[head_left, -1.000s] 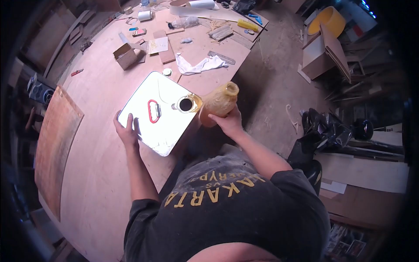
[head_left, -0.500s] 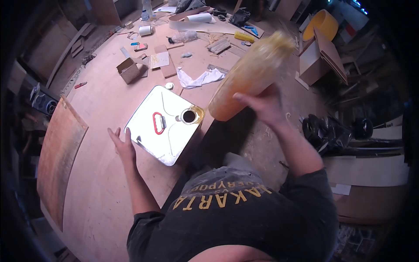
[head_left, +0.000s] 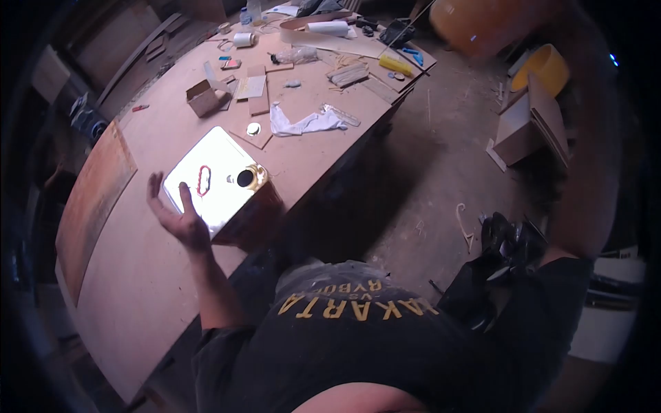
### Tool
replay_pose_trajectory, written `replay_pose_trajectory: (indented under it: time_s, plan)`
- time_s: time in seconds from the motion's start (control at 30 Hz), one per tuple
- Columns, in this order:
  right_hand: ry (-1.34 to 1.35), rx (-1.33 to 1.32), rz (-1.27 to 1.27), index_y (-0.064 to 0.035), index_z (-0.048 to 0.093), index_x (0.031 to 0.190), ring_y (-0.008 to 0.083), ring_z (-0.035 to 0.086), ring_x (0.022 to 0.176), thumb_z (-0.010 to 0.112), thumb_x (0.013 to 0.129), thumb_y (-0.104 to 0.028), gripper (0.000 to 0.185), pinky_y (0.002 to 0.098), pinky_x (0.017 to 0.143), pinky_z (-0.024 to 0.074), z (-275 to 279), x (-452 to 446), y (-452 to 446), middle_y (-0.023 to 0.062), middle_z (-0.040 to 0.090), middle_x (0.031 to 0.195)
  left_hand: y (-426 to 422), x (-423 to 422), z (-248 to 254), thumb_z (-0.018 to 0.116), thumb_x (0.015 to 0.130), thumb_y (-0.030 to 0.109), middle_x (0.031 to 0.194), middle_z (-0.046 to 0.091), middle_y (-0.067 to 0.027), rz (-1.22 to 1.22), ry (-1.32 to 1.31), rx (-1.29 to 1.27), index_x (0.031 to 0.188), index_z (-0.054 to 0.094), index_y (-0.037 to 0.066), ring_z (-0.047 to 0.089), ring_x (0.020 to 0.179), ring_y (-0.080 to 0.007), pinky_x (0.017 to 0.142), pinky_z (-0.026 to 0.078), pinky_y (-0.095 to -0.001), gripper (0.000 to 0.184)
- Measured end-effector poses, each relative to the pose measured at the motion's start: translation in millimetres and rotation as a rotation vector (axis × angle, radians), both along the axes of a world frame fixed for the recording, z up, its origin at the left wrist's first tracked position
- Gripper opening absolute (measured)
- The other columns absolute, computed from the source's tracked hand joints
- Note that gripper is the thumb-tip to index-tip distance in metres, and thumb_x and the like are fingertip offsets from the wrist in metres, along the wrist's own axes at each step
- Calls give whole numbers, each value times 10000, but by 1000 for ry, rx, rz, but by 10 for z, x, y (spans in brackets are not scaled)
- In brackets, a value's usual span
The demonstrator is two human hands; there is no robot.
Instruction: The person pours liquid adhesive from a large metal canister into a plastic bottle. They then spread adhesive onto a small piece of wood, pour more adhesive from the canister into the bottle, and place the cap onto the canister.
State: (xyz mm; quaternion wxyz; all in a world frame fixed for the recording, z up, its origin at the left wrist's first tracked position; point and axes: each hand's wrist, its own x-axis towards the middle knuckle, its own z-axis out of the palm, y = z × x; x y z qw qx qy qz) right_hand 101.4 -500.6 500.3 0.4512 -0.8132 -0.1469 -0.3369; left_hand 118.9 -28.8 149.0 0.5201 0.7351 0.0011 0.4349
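Note:
A square metal tin can point(head_left: 220, 155) with a bright top and a red carrying handle point(head_left: 204, 180) stands at the near table edge. Its round dark opening point(head_left: 245, 178) has a wet yellowish ring around it. My left hand point(head_left: 180, 215) is open at the can's left side, fingers apart; whether it touches the can I cannot tell. High at the upper right, my right arm point(head_left: 589, 158) is raised, dim and partly cut off, holding a large plastic bottle point(head_left: 475, 31) of orange-yellow contents. The right fingers are hardly visible.
A white cap point(head_left: 253, 129) and a white cloth point(head_left: 303, 122) lie beyond the can. A small cardboard box point(head_left: 204, 98), wood scraps point(head_left: 348, 72) and a yellow tube point(head_left: 395, 65) are farther back. A curved wooden panel point(head_left: 96, 206) is at the left. On the floor stands an open box point(head_left: 520, 131).
My right hand has lifted the bottle up and right, away from the can's opening. My left hand stays open by the can. The camera view has shifted.

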Motion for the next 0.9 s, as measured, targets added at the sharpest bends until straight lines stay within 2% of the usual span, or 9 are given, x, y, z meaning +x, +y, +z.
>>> replay_pose_trajectory:
  time_s: [0.03, 0.17, 0.27, 0.37, 0.43, 0.57, 0.6, 0.73, 0.9]
  plan:
    - [-2, 85, -28, -19, 766, 1213, 437, 720, 913, 723, 860, -205, 402, 584, 605, 628, 161, 90, -228, 241, 722, 1139, -221, -58, -8, 690, 968, 47, 1422, 571, -208, -11, -31, 0, 1432, 512, -77, 514, 1379, -310, 1194, 361, -432, 512]
    - [-13, 40, -229, -64, 696, 1290, 232, 721, 987, 719, 946, -465, 529, 425, 833, 594, 209, -59, -376, 96, 738, 1134, -1016, -263, -102, 665, 958, 7, 1275, 627, -168, 78, -62, 123, 1274, 610, -65, 598, 1215, -264, 1079, 456, -386, 329]
    - [26, -83, -73, -90, 686, 1318, 255, 659, 1157, 729, 939, -478, 544, 546, 908, 555, 447, 311, -1086, 76, 710, 1232, -1599, -551, -326, 696, 930, 27, 1144, 638, -132, -87, 102, -73, 1160, 628, -49, 616, 1122, -250, 1006, 486, -372, 252]
    - [21, 111, 104, 97, 736, 1025, 346, 710, 801, 842, 822, -104, 305, 504, 601, 626, 242, 541, -1136, 190, 699, 935, -1874, -803, -779, 765, 884, 73, 1016, 664, -120, -225, 254, 274, 1044, 640, 26, 642, 953, -251, 922, 511, -375, 209]
    - [106, 36, 164, 41, 711, 1135, 318, 687, 934, 829, 848, -206, 397, 541, 712, 595, -29, 731, -1042, 156, 700, 1048, -2081, -957, -1092, 794, 848, 98, 1033, 679, -138, -418, 443, 315, 1029, 658, 40, 662, 959, -290, 914, 531, -410, 233]
    - [255, -138, 205, -73, 662, 1356, 263, 641, 1202, 805, 900, -408, 584, 616, 934, 533, -967, 1129, -895, 87, 701, 1274, -2366, -980, -1312, 781, 857, 115, 1079, 694, -135, -553, 649, 210, 1157, 638, 22, 673, 1072, -290, 985, 514, -406, 346]
    - [250, -252, 168, -11, 744, 1183, 133, 734, 928, 825, 916, -330, 424, 279, 802, 585, -1291, 1386, -969, 48, 768, 1069, -2409, -894, -1294, 783, 855, 122, 1097, 694, -136, -545, 632, 221, 1194, 632, 23, 673, 1084, -292, 999, 511, -408, 384]
    - [98, -42, 479, -7, 693, 1238, 154, 731, 1013, 926, 800, -116, 507, 334, 924, 591, -2313, 1715, -315, 80, 770, 1143, -2531, -338, -1283, 799, 845, 152, 1242, 654, -188, -466, 573, 221, 1416, 531, 9, 628, 1201, -332, 1079, 477, -447, 647]
    - [202, 11, 506, -16, 670, 1243, 240, 763, 1016, 964, 747, -175, 598, 378, 881, 608, -3408, 2054, 344, 120, 778, 1125, -2668, 375, -1333, 834, 827, 215, 1407, 520, -240, -238, 527, 194, 1562, 322, -51, 481, 1332, -395, 1156, 352, -510, 935]
